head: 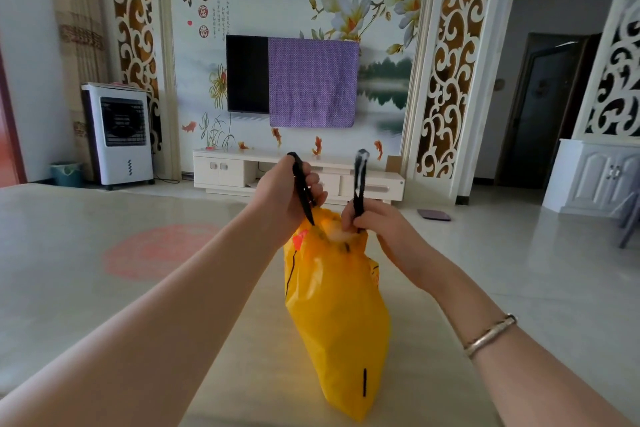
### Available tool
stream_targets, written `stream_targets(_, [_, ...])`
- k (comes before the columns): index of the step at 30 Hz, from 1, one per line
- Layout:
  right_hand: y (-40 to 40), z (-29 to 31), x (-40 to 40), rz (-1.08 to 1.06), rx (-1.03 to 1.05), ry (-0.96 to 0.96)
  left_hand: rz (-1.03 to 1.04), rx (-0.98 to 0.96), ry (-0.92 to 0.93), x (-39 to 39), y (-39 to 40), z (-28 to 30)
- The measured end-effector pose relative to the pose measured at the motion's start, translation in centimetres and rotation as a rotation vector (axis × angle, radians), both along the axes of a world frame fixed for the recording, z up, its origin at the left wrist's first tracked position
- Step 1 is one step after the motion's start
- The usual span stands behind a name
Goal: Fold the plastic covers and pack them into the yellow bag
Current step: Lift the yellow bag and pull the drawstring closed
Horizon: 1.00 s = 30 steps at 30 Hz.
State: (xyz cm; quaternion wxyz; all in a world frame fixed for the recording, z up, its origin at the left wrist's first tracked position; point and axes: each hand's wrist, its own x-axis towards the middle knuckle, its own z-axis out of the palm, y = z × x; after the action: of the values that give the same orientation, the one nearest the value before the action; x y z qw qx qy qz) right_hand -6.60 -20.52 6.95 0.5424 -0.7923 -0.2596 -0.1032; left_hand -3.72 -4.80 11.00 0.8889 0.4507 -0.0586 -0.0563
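While the yellow bag (pixel 336 305) stands full on the worktop (pixel 249 374) between both forearms, its mouth is bunched shut and packing looks done; closing is the step in hand. Left hand (pixel 287 191) is clamped on one black strap (pixel 303 189), right hand (pixel 372 218) on the other strap (pixel 358 180). Something pale, perhaps a cover, shows at the neck. Next, I judge, the straps need crossing and tying.

Yellow bag (pixel 337 308): glossy plastic, full and bulging, standing upright with base toward the camera. Mouth cinched by two black drawstring handles (pixel 359 184), both pulled up taut. Pale, translucent plastic covers (pixel 341 234) just visible in the puckered opening; fold state unclear.
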Motion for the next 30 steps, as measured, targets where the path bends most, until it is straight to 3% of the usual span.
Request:
stream_targets(6, [-0.6, -0.1, 0.0, -0.172, -0.309, -0.035, -0.044, -0.078, 0.007, -0.1, -0.8, 0.1])
stream_targets(10, [0.3, 0.2, -0.8, -0.221, -0.545, -0.012, -0.034, -0.002, 0.013, -0.3, -1.6, 0.4])
stream_targets(11, [0.4, 0.2, -0.7, -0.212, -0.495, -0.005, -0.010, 0.039, 0.010, -0.3, -1.8, 0.4])
stream_targets(14, [0.2, 0.5, -0.4, -0.204, -0.094, 0.036, 0.092, 0.233, -0.045, -0.3, -2.1, 0.6])
stream_targets(16, [0.1, 0.6, -0.3, -0.212, 0.033, 0.057, 0.143, 0.325, -0.073, -0.2, -2.1, 0.7])
stream_targets(20, [1.2, 0.2, -0.1, -0.228, -0.019, 0.126, 0.174, 0.399, -0.106, -0.2, -2.0, 0.9])
stream_targets(24, [2.3, 0.3, 0.2, -0.254, -0.155, 0.065, 0.182, 0.421, -0.100, -0.7, -2.1, 1.0])
stream_targets(30, [2.8, 0.4, 0.7, -0.304, -0.107, 0.027, 0.119, 0.476, -0.112, -0.7, -1.3, 0.8])
